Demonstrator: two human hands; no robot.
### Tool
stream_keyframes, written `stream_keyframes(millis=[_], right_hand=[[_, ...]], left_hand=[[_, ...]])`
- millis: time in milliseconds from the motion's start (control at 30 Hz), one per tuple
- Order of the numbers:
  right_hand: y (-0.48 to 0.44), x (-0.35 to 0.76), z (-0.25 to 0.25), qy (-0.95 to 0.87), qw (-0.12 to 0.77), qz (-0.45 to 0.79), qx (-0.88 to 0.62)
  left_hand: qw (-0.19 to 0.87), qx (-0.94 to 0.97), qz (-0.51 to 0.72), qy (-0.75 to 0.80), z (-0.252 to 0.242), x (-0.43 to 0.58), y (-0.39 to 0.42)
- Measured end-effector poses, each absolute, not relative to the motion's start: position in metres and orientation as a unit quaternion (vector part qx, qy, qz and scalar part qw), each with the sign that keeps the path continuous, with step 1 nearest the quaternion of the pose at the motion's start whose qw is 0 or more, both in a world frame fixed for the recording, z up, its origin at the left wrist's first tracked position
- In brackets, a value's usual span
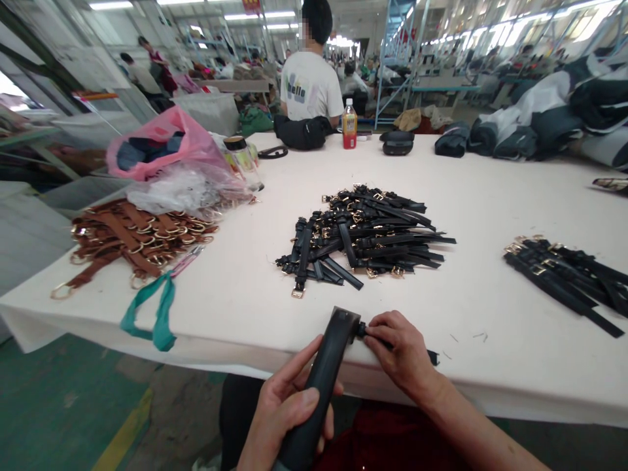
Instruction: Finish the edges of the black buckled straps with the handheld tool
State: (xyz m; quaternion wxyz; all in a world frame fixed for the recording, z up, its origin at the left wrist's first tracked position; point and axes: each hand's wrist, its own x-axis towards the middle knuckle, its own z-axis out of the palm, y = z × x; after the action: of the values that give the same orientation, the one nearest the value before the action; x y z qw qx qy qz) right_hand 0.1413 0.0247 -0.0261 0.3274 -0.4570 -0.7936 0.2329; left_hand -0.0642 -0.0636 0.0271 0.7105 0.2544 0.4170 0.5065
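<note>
My left hand is closed around a black handheld tool shaped like a hair clipper. The tool's wide, flat head is tilted up over the table's front edge. Just right of that head, my right hand pinches a black buckle strap. One end of the strap is close to or touching the tool's head; I cannot tell which. Its other end shows beyond my right hand, and the middle is covered by the fingers. Ahead of both hands lies a pile of black straps with gold buckles.
More black straps lie at the right. Brown straps with metal rings, a teal band and a pink plastic bag are at the left. A drink bottle and a black case stand behind. A person is beyond the table.
</note>
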Motion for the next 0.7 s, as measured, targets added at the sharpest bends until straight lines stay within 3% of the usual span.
stream_keyframes(millis=[400,700], right_hand=[[0.035,0.134,-0.012,-0.801,0.222,0.243,-0.5],[0.039,0.12,-0.016,-0.777,0.168,0.161,-0.584]], left_hand=[[0.711,0.247,0.511,0.415,0.027,-0.065,-0.064],[0.717,0.224,0.526,0.399,0.036,-0.072,-0.078]])
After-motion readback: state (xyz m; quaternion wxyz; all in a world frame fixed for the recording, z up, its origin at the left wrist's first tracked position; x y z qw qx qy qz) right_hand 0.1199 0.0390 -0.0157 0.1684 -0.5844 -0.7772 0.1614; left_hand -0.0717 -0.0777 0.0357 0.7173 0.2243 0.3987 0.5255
